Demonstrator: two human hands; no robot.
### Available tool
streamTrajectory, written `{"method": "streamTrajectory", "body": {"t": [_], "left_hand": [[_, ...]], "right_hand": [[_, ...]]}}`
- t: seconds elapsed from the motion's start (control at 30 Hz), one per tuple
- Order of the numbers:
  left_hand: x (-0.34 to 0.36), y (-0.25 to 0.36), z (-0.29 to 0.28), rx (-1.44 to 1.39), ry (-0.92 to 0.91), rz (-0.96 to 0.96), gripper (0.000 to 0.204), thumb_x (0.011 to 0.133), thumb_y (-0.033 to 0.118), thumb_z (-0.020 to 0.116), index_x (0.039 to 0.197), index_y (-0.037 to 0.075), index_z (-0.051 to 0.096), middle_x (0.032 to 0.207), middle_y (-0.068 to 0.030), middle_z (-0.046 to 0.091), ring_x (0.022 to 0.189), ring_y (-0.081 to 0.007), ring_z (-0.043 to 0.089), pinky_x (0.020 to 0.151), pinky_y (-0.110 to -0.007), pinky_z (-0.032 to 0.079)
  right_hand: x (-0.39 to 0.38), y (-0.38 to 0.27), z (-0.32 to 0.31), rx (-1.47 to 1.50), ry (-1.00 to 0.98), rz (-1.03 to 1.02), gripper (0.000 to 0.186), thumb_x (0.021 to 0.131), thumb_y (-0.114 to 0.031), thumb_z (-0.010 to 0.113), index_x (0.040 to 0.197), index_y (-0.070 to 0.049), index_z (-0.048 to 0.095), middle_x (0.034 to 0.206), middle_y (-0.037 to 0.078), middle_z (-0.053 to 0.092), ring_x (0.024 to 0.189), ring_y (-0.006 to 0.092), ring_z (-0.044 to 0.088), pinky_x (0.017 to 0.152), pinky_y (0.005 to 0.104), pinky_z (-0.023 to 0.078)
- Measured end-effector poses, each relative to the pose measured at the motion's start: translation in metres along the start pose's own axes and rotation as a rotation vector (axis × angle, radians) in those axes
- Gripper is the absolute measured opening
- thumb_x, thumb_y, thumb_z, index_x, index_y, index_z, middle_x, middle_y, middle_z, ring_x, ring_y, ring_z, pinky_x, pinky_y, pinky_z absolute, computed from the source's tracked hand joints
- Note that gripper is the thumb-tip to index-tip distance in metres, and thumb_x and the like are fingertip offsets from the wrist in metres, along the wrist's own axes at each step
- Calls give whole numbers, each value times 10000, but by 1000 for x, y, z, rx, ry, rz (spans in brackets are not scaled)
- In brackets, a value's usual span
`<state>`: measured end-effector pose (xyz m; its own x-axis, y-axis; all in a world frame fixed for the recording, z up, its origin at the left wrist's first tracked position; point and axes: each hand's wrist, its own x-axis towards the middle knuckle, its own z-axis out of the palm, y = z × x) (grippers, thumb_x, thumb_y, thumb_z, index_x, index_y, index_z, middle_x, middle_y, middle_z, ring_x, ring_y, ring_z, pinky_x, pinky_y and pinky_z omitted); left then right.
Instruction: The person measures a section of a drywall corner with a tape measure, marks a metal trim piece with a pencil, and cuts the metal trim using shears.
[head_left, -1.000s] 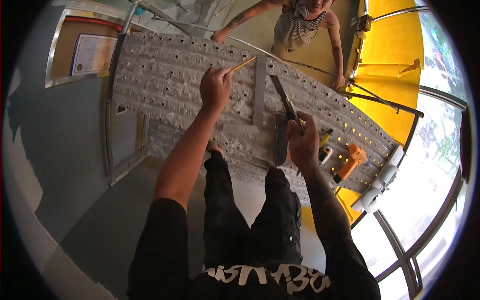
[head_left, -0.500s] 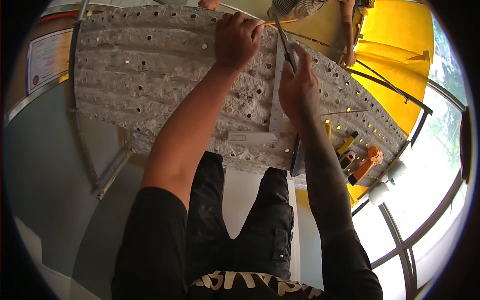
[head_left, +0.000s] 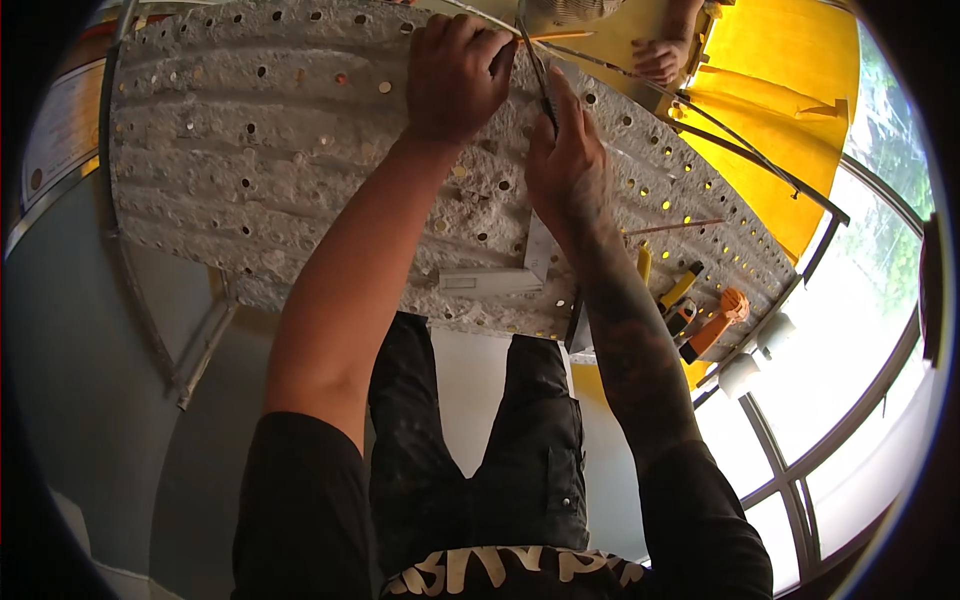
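Note:
Near the far edge of the pitted, perforated scaffold board (head_left: pixel 260 180), my left hand (head_left: pixel 455 80) grips a yellow pencil (head_left: pixel 565 35), which sticks out to the right past its fingers. Beside it my right hand (head_left: pixel 568 170) is closed round a long, thin bladed tool (head_left: pixel 533 65) that points up and meets the pencil. A metal square (head_left: pixel 485 280) lies on the board below both hands, its upright arm partly hidden by my right hand.
At the right lie yellow-handled tools (head_left: pixel 680 285), an orange drill (head_left: pixel 720 330) and a thin rod (head_left: pixel 680 225). A co-worker's hand (head_left: pixel 660 60) is beyond the far rail, near yellow sheeting (head_left: pixel 770 110). Metal scaffold tubes (head_left: pixel 200 360) flank the board; windows stand at right.
Both my hands have risen toward the board's far edge and drawn together, bringing the pencil to the bladed tool's tip. The view has shifted, and less of the co-worker shows.

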<state>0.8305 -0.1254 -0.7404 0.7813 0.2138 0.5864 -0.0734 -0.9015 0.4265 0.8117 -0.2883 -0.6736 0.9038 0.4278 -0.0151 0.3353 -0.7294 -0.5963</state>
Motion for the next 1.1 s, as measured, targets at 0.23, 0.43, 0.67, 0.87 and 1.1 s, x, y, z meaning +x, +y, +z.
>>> {"method": "streamTrajectory", "body": {"t": [0.23, 0.43, 0.67, 0.87, 1.1], "left_hand": [[3, 9, -8, 72, 18, 23, 73, 823, 197, 761, 868, 150, 728, 851, 3, 650, 876, -242, 611, 796, -396, 470], [3, 1, -11, -136, 138, -72, 200, 1031, 170, 498, 1055, 19, 627, 914, -132, 638, 849, -273, 623, 749, -391, 498], [-4, -3, -15, -365, 163, -370, 267, 1045, 192, 435, 1074, 3, 622, 938, -141, 632, 899, -290, 611, 818, -394, 482], [-5, 1, -6, -628, 276, -600, 232, 1012, 216, 513, 963, 33, 646, 889, -119, 629, 891, -294, 607, 826, -406, 473], [-8, -15, -6, -612, 287, -425, 233, 1016, 71, 443, 988, 21, 669, 986, -50, 718, 829, -125, 620, 782, -290, 521]], "right_hand": [[-2, 3, 2, 23, -15, 35, 476, 941, -72, 555, 1408, -24, 472, 1231, 246, 631, 1102, 432, 634, 904, 476, 532], [-4, 9, 5, 59, -8, -1, 507, 964, -127, 537, 1456, -91, 417, 1007, 313, 621, 832, 490, 656, 699, 551, 544], [-4, 9, 3, 95, -16, 25, 508, 966, -134, 536, 1458, -89, 414, 1035, 319, 624, 894, 496, 660, 734, 551, 550], [-5, 12, 4, 82, -14, 51, 514, 962, -137, 545, 1458, -98, 416, 1036, 308, 630, 903, 490, 664, 757, 542, 552], [-8, 8, 6, 90, -16, 76, 528, 950, -140, 548, 1460, -119, 414, 1042, 288, 633, 887, 466, 667, 762, 529, 551]]}}
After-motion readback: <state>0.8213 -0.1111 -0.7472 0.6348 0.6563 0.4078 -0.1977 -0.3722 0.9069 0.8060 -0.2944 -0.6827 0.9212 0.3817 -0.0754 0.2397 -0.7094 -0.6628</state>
